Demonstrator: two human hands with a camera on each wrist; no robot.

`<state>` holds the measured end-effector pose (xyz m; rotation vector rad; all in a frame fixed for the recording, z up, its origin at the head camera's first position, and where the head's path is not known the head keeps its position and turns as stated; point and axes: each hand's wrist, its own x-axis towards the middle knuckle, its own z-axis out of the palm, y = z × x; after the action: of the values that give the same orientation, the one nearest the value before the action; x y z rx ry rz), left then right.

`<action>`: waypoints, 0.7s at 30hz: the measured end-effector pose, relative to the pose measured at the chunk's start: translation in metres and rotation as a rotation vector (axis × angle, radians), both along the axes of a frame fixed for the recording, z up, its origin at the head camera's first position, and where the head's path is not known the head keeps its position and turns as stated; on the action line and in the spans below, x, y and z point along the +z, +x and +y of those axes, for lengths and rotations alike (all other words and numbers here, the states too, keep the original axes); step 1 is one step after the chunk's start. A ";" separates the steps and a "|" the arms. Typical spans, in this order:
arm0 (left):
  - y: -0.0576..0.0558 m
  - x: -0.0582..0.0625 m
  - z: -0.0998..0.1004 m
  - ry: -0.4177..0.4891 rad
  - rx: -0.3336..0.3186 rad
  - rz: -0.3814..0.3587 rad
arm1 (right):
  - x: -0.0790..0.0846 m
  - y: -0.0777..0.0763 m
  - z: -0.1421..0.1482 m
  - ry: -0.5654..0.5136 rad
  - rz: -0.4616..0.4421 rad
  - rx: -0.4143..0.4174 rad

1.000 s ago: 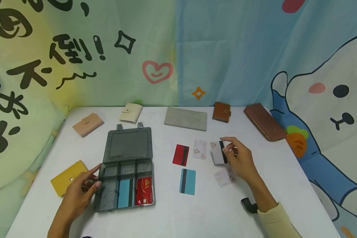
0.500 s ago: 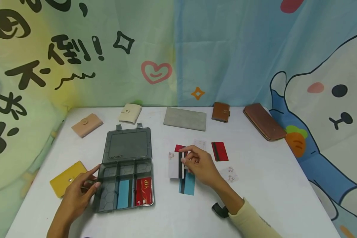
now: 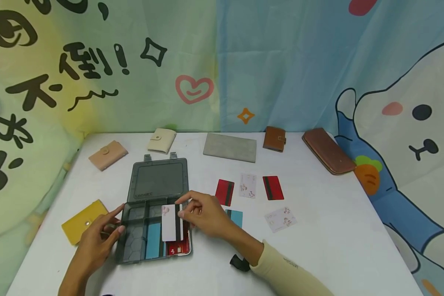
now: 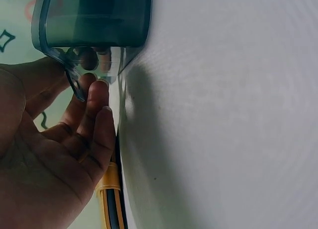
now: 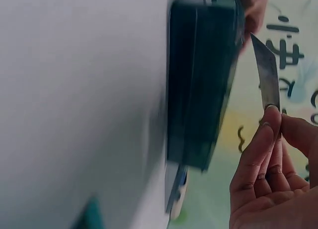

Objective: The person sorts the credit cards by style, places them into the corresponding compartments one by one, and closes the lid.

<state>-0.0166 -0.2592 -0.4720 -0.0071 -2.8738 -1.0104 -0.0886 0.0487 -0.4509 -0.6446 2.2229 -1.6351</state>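
A dark see-through compartment box lies on the table with its lid folded back. My left hand holds its left side, thumb and index finger at the rim; in the left wrist view the fingers curl beside the box wall. Between thumb and fingers my right hand pinches a white card with a black stripe, raised over the box's right half. The right wrist view shows this card edge-on above the wall. Below it, a blue card fills the lower middle compartment, and a red card the lower right one, partly covered.
Right of the box lie two red cards, two pale patterned cards and a blue card half behind my right wrist. A yellow wallet is by my left hand. Several wallets, including a grey one, line the back.
My right hand has lifted the white card from the right side and carried it left over the box, uncovering a red card. The left hand stays on the box.
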 end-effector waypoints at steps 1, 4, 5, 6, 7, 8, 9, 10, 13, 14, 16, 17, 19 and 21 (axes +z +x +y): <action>0.000 0.000 0.000 0.001 0.001 0.002 | 0.000 0.001 -0.005 0.000 -0.005 0.013; 0.000 0.000 0.000 0.001 0.004 0.008 | -0.003 0.004 -0.021 -0.011 -0.015 0.056; 0.000 0.000 0.000 0.005 0.004 0.014 | -0.004 0.004 -0.026 -0.015 -0.014 0.069; 0.000 0.000 0.000 0.008 0.005 0.016 | -0.005 0.005 -0.031 -0.022 -0.010 0.081; 0.000 0.000 0.000 0.010 0.004 0.015 | -0.006 0.005 -0.037 -0.029 -0.010 0.092; 0.000 0.000 0.000 0.013 0.005 0.015 | -0.006 0.006 -0.042 -0.036 -0.009 0.105; 0.000 0.000 0.000 0.020 0.005 0.019 | -0.007 0.006 -0.047 -0.039 -0.008 0.114; 0.000 0.000 0.000 0.025 0.005 0.021 | -0.007 0.007 -0.051 -0.040 -0.008 0.123; 0.000 0.001 0.000 0.034 0.004 0.017 | -0.006 0.009 -0.065 -0.002 -0.001 0.127; 0.000 0.001 0.000 0.037 0.003 0.020 | -0.005 0.010 -0.069 0.019 0.001 0.125; 0.000 0.001 0.000 0.039 0.000 0.018 | -0.004 0.012 -0.077 0.079 0.017 0.110; 0.000 0.000 0.000 0.041 -0.001 0.017 | -0.004 0.013 -0.081 0.113 0.029 0.100; 0.001 0.000 -0.001 0.045 -0.002 0.014 | -0.004 0.014 -0.087 0.187 0.066 0.082; 0.001 0.001 -0.001 0.043 -0.001 0.007 | -0.005 0.015 -0.092 0.257 0.115 0.065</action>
<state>-0.0161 -0.2598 -0.4712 -0.0083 -2.8452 -1.0704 -0.0738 -0.0436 -0.4559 -0.7464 2.4119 -1.2814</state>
